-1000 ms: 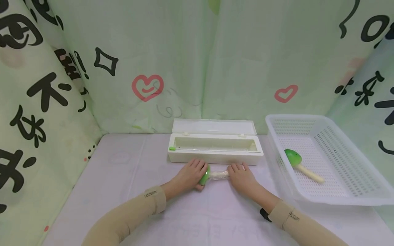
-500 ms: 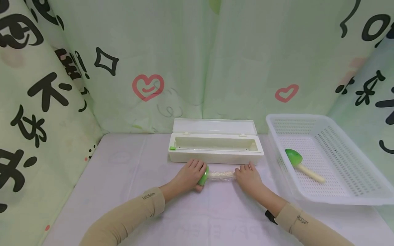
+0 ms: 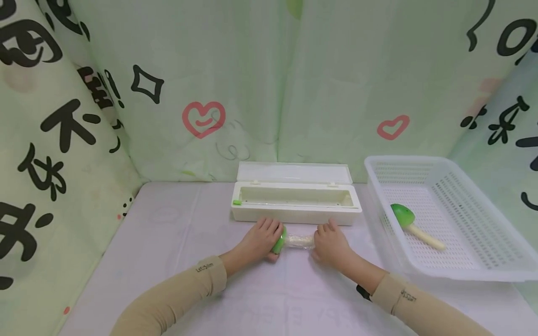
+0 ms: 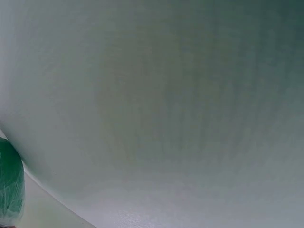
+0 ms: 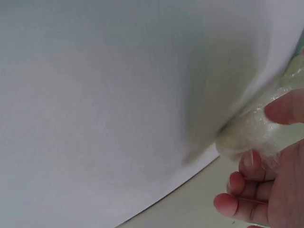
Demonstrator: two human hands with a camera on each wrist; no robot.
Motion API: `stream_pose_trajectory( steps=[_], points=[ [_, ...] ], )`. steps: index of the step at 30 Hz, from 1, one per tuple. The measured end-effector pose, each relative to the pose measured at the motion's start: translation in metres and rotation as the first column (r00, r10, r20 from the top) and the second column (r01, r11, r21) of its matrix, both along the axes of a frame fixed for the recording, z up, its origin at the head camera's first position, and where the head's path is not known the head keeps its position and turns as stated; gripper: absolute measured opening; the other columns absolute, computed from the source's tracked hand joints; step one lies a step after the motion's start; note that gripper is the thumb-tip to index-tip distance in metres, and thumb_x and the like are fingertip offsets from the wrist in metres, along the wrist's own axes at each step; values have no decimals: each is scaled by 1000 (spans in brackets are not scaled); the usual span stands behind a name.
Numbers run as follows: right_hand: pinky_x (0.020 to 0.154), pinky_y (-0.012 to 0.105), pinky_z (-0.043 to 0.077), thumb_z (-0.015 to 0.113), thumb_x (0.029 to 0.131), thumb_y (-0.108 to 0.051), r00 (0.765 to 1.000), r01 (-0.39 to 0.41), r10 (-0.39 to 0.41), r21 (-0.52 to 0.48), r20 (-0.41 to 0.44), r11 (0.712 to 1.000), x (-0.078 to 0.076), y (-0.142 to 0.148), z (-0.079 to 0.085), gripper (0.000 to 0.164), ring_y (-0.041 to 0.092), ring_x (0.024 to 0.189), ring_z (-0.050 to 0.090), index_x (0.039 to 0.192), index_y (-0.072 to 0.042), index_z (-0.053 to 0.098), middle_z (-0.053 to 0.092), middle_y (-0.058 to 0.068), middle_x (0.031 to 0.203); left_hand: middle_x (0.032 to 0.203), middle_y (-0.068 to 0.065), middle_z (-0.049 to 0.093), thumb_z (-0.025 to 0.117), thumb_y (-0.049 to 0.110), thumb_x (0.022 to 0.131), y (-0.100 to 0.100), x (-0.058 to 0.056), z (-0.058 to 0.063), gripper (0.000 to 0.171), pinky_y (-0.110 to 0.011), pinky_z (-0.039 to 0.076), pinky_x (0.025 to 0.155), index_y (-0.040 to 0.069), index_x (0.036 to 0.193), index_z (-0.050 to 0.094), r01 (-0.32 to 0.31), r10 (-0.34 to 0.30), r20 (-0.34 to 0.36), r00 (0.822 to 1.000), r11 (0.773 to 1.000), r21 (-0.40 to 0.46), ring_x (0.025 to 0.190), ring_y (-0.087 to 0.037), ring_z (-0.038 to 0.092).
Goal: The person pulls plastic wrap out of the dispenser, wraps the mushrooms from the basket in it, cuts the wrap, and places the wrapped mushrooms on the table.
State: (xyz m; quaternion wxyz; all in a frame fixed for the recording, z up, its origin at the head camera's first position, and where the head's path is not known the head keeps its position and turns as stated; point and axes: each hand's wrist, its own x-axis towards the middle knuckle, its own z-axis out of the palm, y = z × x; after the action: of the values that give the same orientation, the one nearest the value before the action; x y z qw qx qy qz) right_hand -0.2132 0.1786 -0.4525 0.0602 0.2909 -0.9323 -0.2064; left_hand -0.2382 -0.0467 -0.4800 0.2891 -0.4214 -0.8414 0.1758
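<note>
A utensil [image 3: 300, 241] with a rounded green head and a pale handle, wrapped in clear plastic film, lies crosswise on the table. My left hand [image 3: 260, 237] grips its green head, partly covering it. Its film-covered green head [image 4: 10, 180] just enters the left wrist view at the edge. At the other end of the handle, my right hand [image 3: 330, 242] holds the film-covered tip. In the right wrist view, the thumb and curled fingers lie about the wrapped handle [image 5: 247, 128], with loose film by the fingers. The head view hides the handle's tip behind the right hand.
Just behind the hands stands a long white box [image 3: 294, 216], its lid [image 3: 294, 172] raised, with a small green piece [image 3: 237, 202] on its left rim. A white perforated basket [image 3: 420, 161] on the right holds an unwrapped green-headed utensil [image 3: 402, 215]. Printed curtains enclose the table.
My right hand moved right along the wrapped handle, then came back left to its end. The left hand stays on the green head.
</note>
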Motion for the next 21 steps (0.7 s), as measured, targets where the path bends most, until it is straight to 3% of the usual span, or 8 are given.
stream_pose_trajectory(
  steps=[4,9,15,21],
  points=[
    [91,45,31,52,85,-49,992,-80,77,-27,-97,996,0,4,-12,52,29,79,51,78,2,54,47,11,75,97,-3,50,55,60,66,0,0,-1,67,-31,38,82,7,108,52,7,-8,21,1000,1000,13,88,-17,48],
    [88,43,34,54,84,-45,968,-176,150,-118,-201,977,-6,12,-24,44,27,78,51,82,-1,52,43,9,80,97,-3,50,54,61,67,0,0,-1,67,-30,38,82,8,108,51,10,-10,13,1000,1000,10,88,-17,48],
    [86,44,36,53,78,-56,965,-218,179,-203,-194,955,-13,21,-36,53,28,81,49,88,-4,47,41,8,82,98,-3,50,53,60,67,-1,0,0,66,-30,38,83,8,108,51,17,-17,5,1000,1000,-8,89,-17,47],
    [84,43,34,57,81,-46,967,-215,169,-257,-189,942,-19,26,-43,45,29,81,47,86,-5,42,39,8,82,98,-3,48,56,62,64,-1,-1,0,69,-30,37,82,8,107,48,30,-30,13,999,1000,1,88,-16,46]
  ],
)
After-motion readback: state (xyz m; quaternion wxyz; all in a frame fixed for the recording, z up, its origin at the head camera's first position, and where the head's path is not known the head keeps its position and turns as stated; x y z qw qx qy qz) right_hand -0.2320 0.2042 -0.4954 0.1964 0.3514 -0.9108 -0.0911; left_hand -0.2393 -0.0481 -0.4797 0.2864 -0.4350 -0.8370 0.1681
